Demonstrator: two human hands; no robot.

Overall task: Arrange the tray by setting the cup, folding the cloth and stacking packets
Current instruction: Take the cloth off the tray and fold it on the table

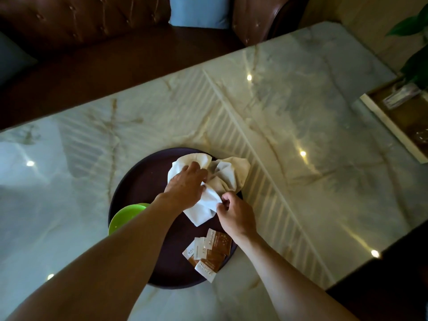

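A round dark tray [136,179] lies on the marble table. A crumpled white cloth [225,173] sits on the tray's far right part, spilling slightly over the rim. My left hand [185,185] presses down on the cloth's left portion, fingers gripping a fold. My right hand [234,214] pinches a corner of the cloth nearer to me. A green cup [124,216] rests at the tray's left edge, partly hidden by my left forearm. Several brown and white packets [209,252] lie in a loose overlapping pile on the tray's near right side.
The glossy marble table [289,117] stretches far and right. A white-rimmed wooden box [393,126] with small items stands at the right edge, green plant leaves [414,54] above it. A brown leather sofa [81,22] with a blue cushion [199,11] lies beyond the table.
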